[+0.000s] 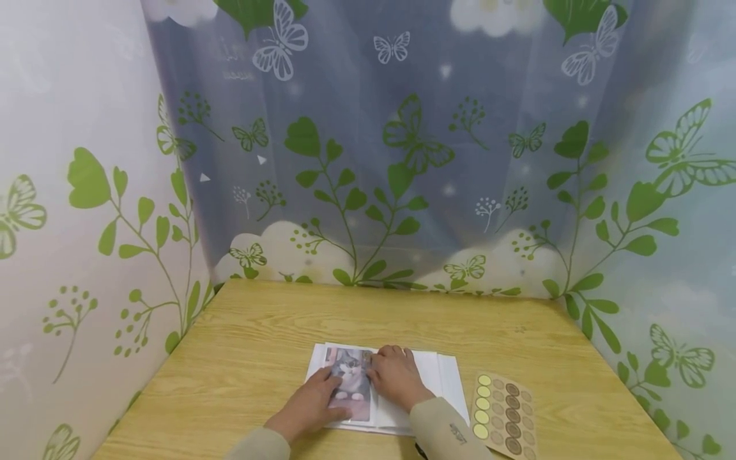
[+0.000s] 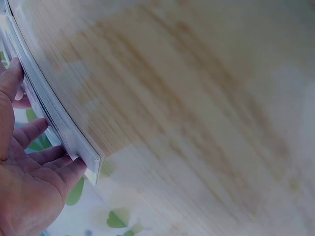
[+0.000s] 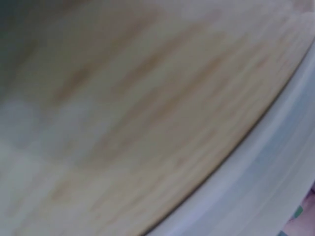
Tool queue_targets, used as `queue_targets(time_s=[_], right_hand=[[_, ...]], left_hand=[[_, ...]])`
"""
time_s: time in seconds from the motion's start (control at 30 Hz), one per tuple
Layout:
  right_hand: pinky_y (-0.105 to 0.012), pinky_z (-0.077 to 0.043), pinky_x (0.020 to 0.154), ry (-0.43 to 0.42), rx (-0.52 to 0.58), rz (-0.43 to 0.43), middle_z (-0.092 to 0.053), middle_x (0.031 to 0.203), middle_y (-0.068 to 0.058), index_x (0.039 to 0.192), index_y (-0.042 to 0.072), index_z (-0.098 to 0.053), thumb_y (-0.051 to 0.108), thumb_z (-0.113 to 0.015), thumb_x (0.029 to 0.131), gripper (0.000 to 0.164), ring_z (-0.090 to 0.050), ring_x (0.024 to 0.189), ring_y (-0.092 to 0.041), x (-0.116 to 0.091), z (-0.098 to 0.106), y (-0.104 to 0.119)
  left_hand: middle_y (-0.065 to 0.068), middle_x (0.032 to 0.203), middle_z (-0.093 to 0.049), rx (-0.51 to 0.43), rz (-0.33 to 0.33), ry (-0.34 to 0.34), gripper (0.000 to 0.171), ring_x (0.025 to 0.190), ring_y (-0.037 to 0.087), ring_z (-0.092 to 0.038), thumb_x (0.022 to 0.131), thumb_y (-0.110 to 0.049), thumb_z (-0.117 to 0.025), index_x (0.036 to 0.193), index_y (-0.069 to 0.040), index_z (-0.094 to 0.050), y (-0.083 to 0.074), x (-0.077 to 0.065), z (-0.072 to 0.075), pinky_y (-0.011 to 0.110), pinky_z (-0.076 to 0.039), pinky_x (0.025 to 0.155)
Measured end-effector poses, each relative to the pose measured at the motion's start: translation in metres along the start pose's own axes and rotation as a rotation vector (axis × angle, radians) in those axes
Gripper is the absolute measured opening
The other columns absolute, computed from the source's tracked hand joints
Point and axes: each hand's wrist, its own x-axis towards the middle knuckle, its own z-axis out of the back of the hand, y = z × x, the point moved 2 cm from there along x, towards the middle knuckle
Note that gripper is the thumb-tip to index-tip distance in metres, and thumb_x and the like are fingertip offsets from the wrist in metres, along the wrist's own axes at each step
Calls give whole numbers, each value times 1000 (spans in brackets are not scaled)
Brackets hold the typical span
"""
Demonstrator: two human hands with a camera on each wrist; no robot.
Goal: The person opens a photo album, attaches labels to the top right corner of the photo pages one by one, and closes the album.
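An open white album (image 1: 445,383) lies on the table. On its left page is a photo (image 1: 352,378) of a grey-and-white cat. My left hand (image 1: 310,399) rests on the photo's left side, fingers spread and thumb near its lower edge. In the left wrist view, the fingers of that hand (image 2: 37,162) lie along the album's edge (image 2: 74,132). My right hand (image 1: 398,377) rests near the middle of the album, its fingertips at the photo's right edge. The right wrist view mostly shows the pale album side (image 3: 246,182) and wood grain, with the hand largely out of sight.
A brown sheet of round stickers (image 1: 505,415), yellow and brown, lies right of the album, close to my right sleeve (image 1: 448,431). The wooden table (image 1: 264,332) reaches back to a curtain (image 1: 356,128) printed with leaves and butterflies, which also hangs at both sides.
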Motion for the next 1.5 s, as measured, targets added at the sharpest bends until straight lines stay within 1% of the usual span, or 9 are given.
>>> queue_targets(time_s=[0.03,0.13,0.23,0.4,0.57,0.67,0.87,1.0,1.5], right_hand=[[-55,-41,101,18,5,-9,-63,118,-7,118,11,-70,38,-60,97,36,-56,113,-29,0,0,0],[-59,-35,107,81,18,-37,-60,128,-10,128,8,-64,43,-57,98,47,-52,122,-32,2,-2,2],[-62,-30,111,129,28,-55,-53,140,-13,138,6,-57,48,-52,99,57,-46,131,-34,2,-3,5],[-65,-23,113,158,68,-69,-44,149,-17,143,4,-50,53,-47,100,65,-38,138,-37,1,-1,10],[-64,-18,115,189,98,-88,-39,153,-18,147,2,-45,55,-43,101,70,-34,142,-37,3,-4,14],[-64,-17,115,203,105,-92,-37,154,-18,148,2,-43,55,-41,102,70,-32,143,-37,5,-5,16],[-64,-19,114,211,80,-65,-35,155,-19,150,6,-42,53,-39,102,66,-31,143,-37,9,-6,19],[-63,-18,115,229,56,-53,-33,157,-18,152,7,-39,54,-37,103,68,-29,145,-35,10,-9,21],[-60,-20,116,246,8,-24,-33,158,-14,152,8,-38,57,-39,101,71,-29,145,-31,1,-3,24]], left_hand=[[31,136,-49,1,-2,-1,68,124,45,-50,79,-40,-81,126,5,-60,0,0,0,55,-43,103],[31,136,-49,3,-1,5,68,125,45,-49,80,-40,-80,127,5,-60,1,0,-1,55,-42,103],[31,137,-48,2,7,12,68,126,45,-49,81,-40,-80,128,5,-59,1,0,-2,55,-42,104],[32,137,-48,-5,17,19,68,126,46,-48,81,-40,-80,128,5,-59,0,0,0,56,-42,104],[32,137,-48,-8,25,18,68,126,46,-48,81,-39,-81,127,5,-60,-1,0,0,56,-42,104],[33,137,-48,-7,31,22,67,126,46,-49,80,-39,-81,126,5,-60,-1,0,0,55,-42,103],[32,139,-46,-10,49,40,68,127,46,-48,82,-41,-79,128,5,-59,-2,0,1,55,-42,104],[32,138,-47,-10,43,39,67,127,46,-48,82,-39,-80,127,5,-59,-2,0,2,55,-42,104],[32,137,-47,-7,42,32,66,127,46,-47,82,-40,-79,127,5,-60,-2,0,1,56,-42,104]])
